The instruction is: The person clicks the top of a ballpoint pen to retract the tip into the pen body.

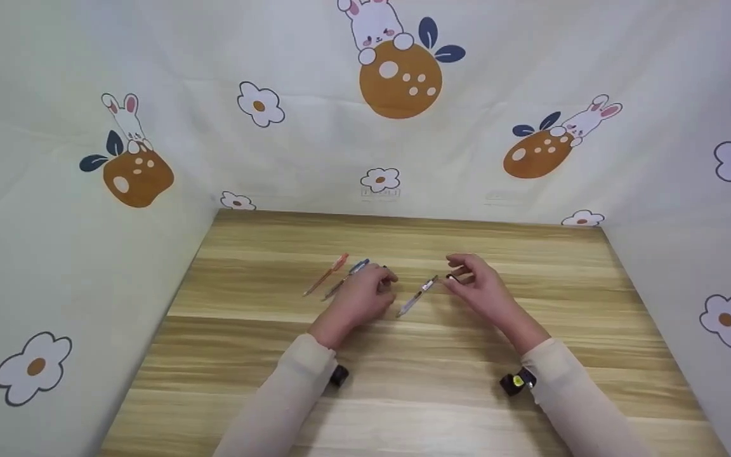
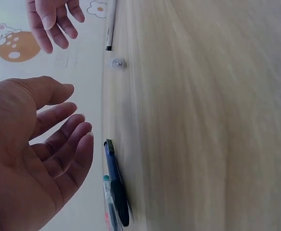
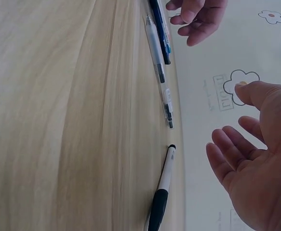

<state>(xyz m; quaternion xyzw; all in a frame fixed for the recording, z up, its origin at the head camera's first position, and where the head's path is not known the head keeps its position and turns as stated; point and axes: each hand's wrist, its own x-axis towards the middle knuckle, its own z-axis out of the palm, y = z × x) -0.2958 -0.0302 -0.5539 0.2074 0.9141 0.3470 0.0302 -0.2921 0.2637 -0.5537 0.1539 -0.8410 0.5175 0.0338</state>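
Both hands hover low over the middle of a wooden table [image 1: 403,393], fingers relaxed, holding nothing. My left hand [image 1: 368,293] [image 2: 58,144] shows an empty palm in the left wrist view, its fingertips beside a dark blue pen [image 2: 117,185] [image 1: 348,277]. An orange pen [image 1: 326,275] lies just left of that. A clear pen [image 1: 417,296] [image 3: 160,72] lies between the hands. My right hand [image 1: 472,282] [image 3: 248,161] is spread, apart from a white pen with a black grip [image 3: 162,192] lying by its fingers.
A small round clear cap [image 2: 117,63] lies on the wood between the pens. Cloth walls printed with rabbits and flowers [image 1: 397,70] close the table in at the back, left and right. Wrist cameras [image 1: 516,382] sit on both sleeves.
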